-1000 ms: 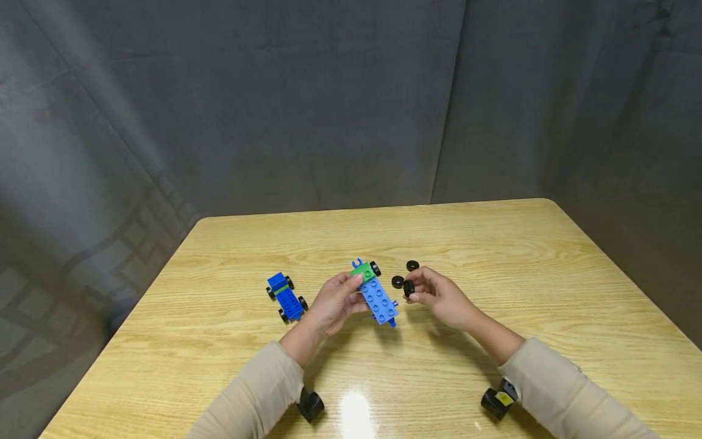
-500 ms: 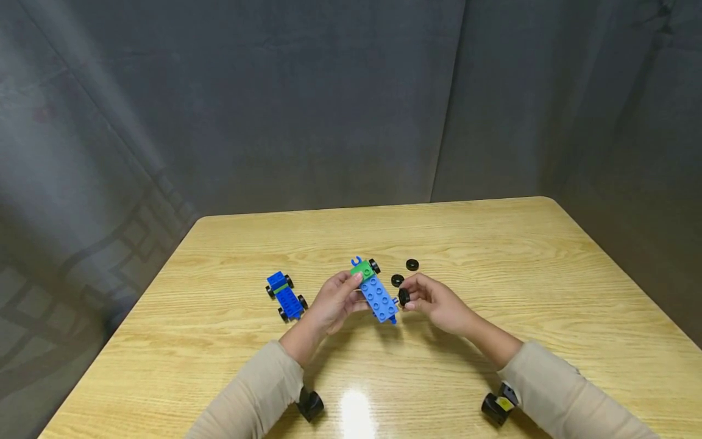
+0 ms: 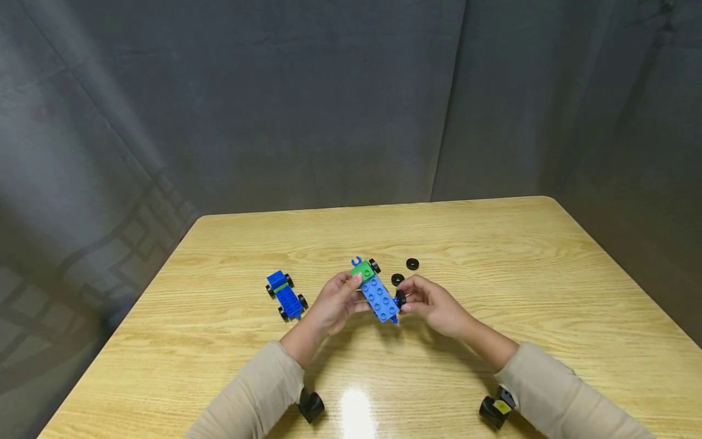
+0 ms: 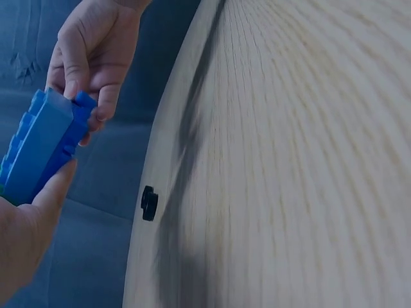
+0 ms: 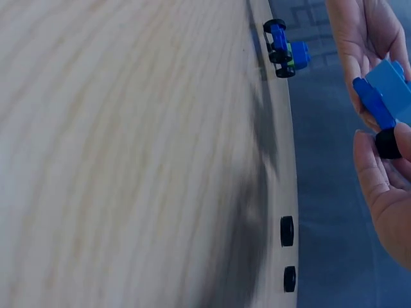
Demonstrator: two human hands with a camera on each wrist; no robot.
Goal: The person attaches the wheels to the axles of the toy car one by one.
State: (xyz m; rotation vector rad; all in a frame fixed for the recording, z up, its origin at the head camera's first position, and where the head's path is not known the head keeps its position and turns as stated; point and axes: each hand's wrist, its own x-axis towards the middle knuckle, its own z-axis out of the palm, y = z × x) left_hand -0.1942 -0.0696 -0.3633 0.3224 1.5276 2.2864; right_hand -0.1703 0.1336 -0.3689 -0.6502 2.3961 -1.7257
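My left hand (image 3: pixel 336 303) grips a toy car of blue and green building bricks (image 3: pixel 378 300), its thumb on the green brick (image 3: pixel 363 270). One black wheel (image 3: pixel 375 266) sits at the car's far end, beside a blue hook. With thumb and fingers my right hand (image 3: pixel 437 305) pinches another black wheel (image 3: pixel 401 298) against the side of the car's near end. In the right wrist view that wheel (image 5: pixel 388 144) meets the dark blue base of the car. The car is held above the table, and its far side is partly hidden.
Two loose black wheels, a nearer one (image 3: pixel 397 279) and a farther one (image 3: pixel 412 264), lie beyond my right hand. A second blue toy car (image 3: pixel 286 295) with black wheels stands left of my left hand. All rest on the wooden table (image 3: pixel 219 366).
My right hand has moved left and slightly down with the wheel, from a gap beside the car until it meets the car's side. The left hand and car stay nearly still.
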